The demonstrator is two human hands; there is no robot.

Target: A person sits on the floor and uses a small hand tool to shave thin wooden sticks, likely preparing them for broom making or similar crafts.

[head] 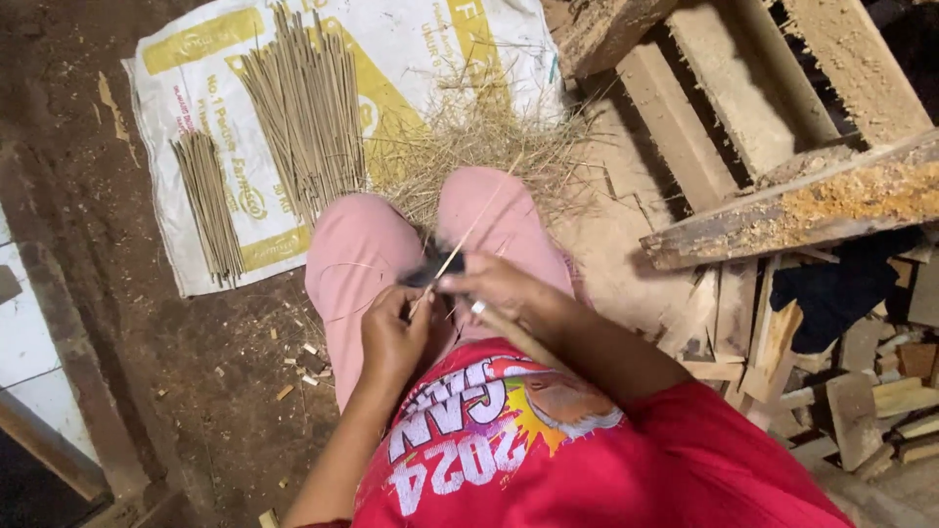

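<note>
Head view: a person in a red shirt and pink trousers is sitting on a dirt floor, looking down at both hands over the lap.
Left hand: the left hand is curling closed around the near end of a thin stick, thumb and fingers pinching it.
Right hand: the right hand is gripping a knife, fingers wrapped shut around its wooden handle, which is running back along the forearm; a ring is showing on one finger.
Knife blade: the dark blade is lying across the stick between the two hands, touching it.
Stick: pale and slender, it is slanting up and away from the left hand, over the right knee, toward the shavings.
Shavings: a loose heap of straw-like shavings is lying just beyond the knees, partly on the sack.
Sack: a white and yellow sack is spread flat on the floor ahead and to the left.
Finished sticks: a large bundle of sticks and a smaller bundle are lying side by side on the sack, well apart from the hands.
Wood: rough planks and offcuts are piling up on the right.
</note>
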